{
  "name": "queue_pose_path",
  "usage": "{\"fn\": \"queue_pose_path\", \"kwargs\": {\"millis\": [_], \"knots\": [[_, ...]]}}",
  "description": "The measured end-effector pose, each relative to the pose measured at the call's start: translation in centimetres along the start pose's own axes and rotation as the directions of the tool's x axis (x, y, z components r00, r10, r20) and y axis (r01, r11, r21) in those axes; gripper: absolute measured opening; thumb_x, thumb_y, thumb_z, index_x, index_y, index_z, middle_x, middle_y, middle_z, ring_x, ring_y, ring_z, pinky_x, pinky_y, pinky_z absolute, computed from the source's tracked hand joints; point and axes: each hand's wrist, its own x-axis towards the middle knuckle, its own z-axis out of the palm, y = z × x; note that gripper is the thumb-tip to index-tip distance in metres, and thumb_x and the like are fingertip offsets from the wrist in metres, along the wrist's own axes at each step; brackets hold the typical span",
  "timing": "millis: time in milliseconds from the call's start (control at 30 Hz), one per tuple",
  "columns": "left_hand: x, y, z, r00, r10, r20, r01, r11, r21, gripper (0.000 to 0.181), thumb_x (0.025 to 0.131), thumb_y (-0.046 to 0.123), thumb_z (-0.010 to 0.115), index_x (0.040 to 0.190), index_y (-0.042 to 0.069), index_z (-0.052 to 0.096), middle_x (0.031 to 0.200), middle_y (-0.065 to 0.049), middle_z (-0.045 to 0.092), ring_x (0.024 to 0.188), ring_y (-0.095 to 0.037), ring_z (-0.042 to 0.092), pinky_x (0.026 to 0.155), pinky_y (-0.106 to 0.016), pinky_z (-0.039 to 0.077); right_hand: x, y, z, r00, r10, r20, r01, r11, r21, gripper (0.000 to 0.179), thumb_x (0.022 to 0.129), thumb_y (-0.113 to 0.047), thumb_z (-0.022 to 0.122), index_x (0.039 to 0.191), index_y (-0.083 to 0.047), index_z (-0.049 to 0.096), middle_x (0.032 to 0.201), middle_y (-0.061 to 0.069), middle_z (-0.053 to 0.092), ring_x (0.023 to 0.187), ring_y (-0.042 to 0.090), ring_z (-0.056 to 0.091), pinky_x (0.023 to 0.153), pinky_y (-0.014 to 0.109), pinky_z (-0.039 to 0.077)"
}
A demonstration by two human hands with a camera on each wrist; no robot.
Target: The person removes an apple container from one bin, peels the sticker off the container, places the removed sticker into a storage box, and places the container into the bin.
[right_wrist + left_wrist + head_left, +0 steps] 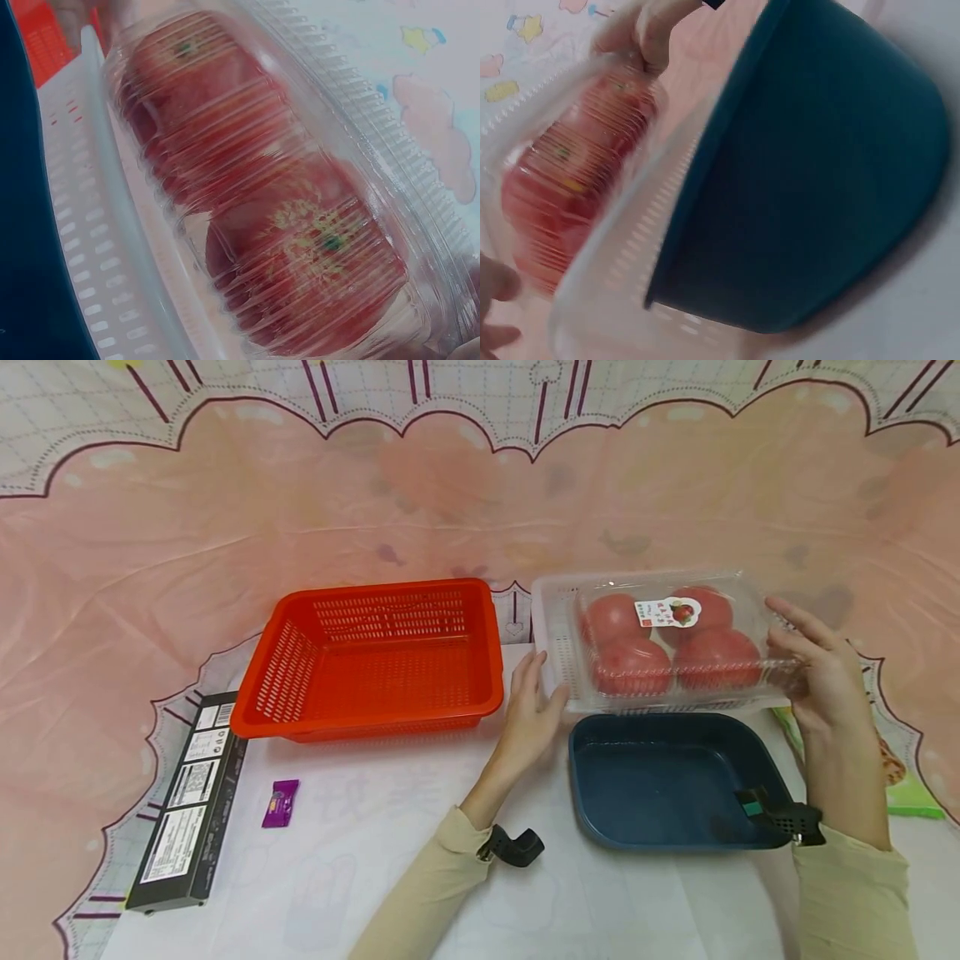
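Beige sleeves (pixel 855 893) reach in from the bottom edge, with a black wrist device (pixel 517 847) on the left wrist. Of the two hands, the right hand (pixel 828 681) grips the right end of a clear plastic pack (pixel 663 639) between its fingers and thumb. Four red tomatoes (pixel 716 656) sit in the pack, under a white label (pixel 667 612). The pack is over a white basket (pixel 555 618); whether it rests on the rim, I cannot tell. The left hand (pixel 528 722) has its fingers extended and thumb apart, beside the basket's near left corner; whether it touches the basket is unclear. Just in front of the white basket stands a dark blue basin (pixel 675 785). To the left, a red-orange basket (pixel 367 672) stands on the white tabletop (pixel 337 893), with a long black box (pixel 191 802) slanting beside it and a purple wrapped sweet (pixel 281 803) lying in front. Beyond the right forearm, a green packet (pixel 911 797) shows partly. Pink patterned cloth (pixel 337 518) spreads behind everything.
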Motion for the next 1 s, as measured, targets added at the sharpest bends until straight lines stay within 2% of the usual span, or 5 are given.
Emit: {"fn": "queue_pose_path", "kwargs": {"millis": [167, 400, 667, 867, 1000], "knots": [[-0.5, 1.6, -0.6, 0.994, 0.099, -0.055, -0.102, 0.994, -0.048, 0.053, 0.1, 0.036, 0.048, 0.151, 0.028, 0.033, 0.158, -0.002, 0.027, 0.142, -0.023, 0.035, 0.112, -0.046, 0.04, 0.0, 0.1, 0.3, 1.0, -0.015, 0.018, 0.014, 1.0, 0.023, 0.032, 0.091, 0.0, 0.061, 0.119, -0.01, 0.07, 0.105, -0.001, 0.057, 0.074, 0.015, 0.064, 0.064, 0.026, 0.055], [0.3, 3.4, -0.9, 0.989, 0.143, 0.045, -0.14, 0.987, -0.073, 0.057, 0.094, 0.053, 0.048, 0.148, 0.044, 0.03, 0.134, -0.005, 0.05, 0.111, -0.017, 0.057, 0.094, -0.034, 0.052, -0.1, 0.2, 0.7, 0.999, -0.046, 0.025, 0.044, 0.997, 0.058, 0.03, 0.09, 0.003, 0.061, 0.117, -0.006, 0.071, 0.094, 0.002, 0.063, 0.066, 0.015, 0.066, 0.059, 0.027, 0.055], [1.4, 4.4, -1.7, 0.961, 0.256, 0.102, -0.248, 0.965, -0.086, 0.066, 0.091, 0.044, 0.056, 0.152, 0.029, 0.032, 0.103, -0.01, 0.053, 0.09, -0.017, 0.058, 0.076, -0.021, 0.053, -0.6, 0.6, 1.4, 0.996, -0.066, 0.061, 0.067, 0.998, -0.008, 0.033, 0.092, 0.0, 0.06, 0.123, -0.009, 0.068, 0.12, -0.002, 0.049, 0.075, 0.012, 0.063, 0.075, 0.022, 0.045], [1.4, 5.2, -2.4, 0.978, 0.194, 0.075, -0.194, 0.981, -0.013, 0.065, 0.09, 0.043, 0.06, 0.149, 0.036, 0.034, 0.101, -0.007, 0.043, 0.082, -0.017, 0.046, 0.057, -0.022, 0.042, -0.8, 1.0, 2.0, 0.981, -0.1, 0.164, 0.103, 0.995, -0.012, 0.032, 0.094, 0.001, 0.056, 0.122, -0.008, 0.068, 0.088, 0.001, 0.06, 0.074, 0.012, 0.061, 0.062, 0.021, 0.048], [1.3, 5.5, -3.1, 0.98, 0.187, 0.067, -0.188, 0.982, 0.013, 0.065, 0.09, 0.041, 0.063, 0.148, 0.035, 0.035, 0.103, -0.007, 0.043, 0.08, -0.018, 0.046, 0.056, -0.021, 0.042, -1.2, 1.1, 2.3, 0.971, -0.107, 0.216, 0.14, 0.979, -0.145, 0.035, 0.096, -0.002, 0.053, 0.127, -0.013, 0.063, 0.091, 0.0, 0.054, 0.08, 0.01, 0.053, 0.059, 0.018, 0.039]]}}
